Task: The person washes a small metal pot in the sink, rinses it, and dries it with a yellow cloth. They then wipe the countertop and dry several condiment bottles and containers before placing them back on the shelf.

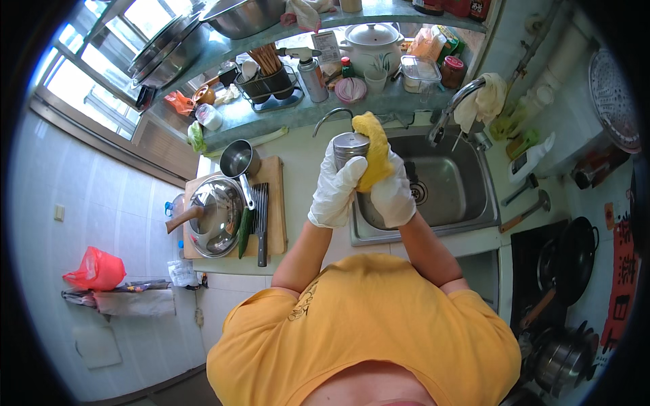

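Observation:
Both hands wear white gloves and are raised over the counter at the sink's left edge. My left hand (pixel 336 190) grips a small round metal canister (pixel 350 144), its lidded end facing up. A yellow cloth (pixel 374 152) is in my right hand (pixel 393 195) and rests against the canister's right side; the fingers behind the cloth are hidden. Below and to the right of the hands lies the stainless steel sink (pixel 457 190), with a dark item beside its drain. A small curved tap (pixel 332 114) stands just behind the canister.
At left, a wooden cutting board (pixel 277 203) bears a saucepan (pixel 238 158), a metal lid (pixel 216 218), a cucumber (pixel 246 231) and a knife (pixel 262 243). A large faucet (pixel 452 109) with a draped cloth overhangs the sink. Jars and a lidded pot (pixel 373 48) line the shelf behind.

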{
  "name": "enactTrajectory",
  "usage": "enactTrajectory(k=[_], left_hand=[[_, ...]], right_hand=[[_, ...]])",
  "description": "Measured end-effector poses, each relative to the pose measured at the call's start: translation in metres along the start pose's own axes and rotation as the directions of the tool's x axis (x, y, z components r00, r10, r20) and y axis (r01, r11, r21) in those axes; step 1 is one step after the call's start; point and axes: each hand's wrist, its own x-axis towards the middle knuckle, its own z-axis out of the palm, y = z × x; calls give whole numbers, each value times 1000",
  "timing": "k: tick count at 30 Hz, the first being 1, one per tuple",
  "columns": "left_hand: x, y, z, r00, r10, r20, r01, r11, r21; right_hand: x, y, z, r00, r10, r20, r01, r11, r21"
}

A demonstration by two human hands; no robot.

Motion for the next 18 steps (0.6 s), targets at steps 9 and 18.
enactTrajectory(k=[9,18], left_hand=[[17,-14,-11,990,126,-59,-123,991,47],[11,9,2,983,101,155,-141,952,273]], right_hand=[[-4,31,-5,999,-29,-20,25,983,-180],[-11,8,-5,994,-93,-52,64,911,-407]])
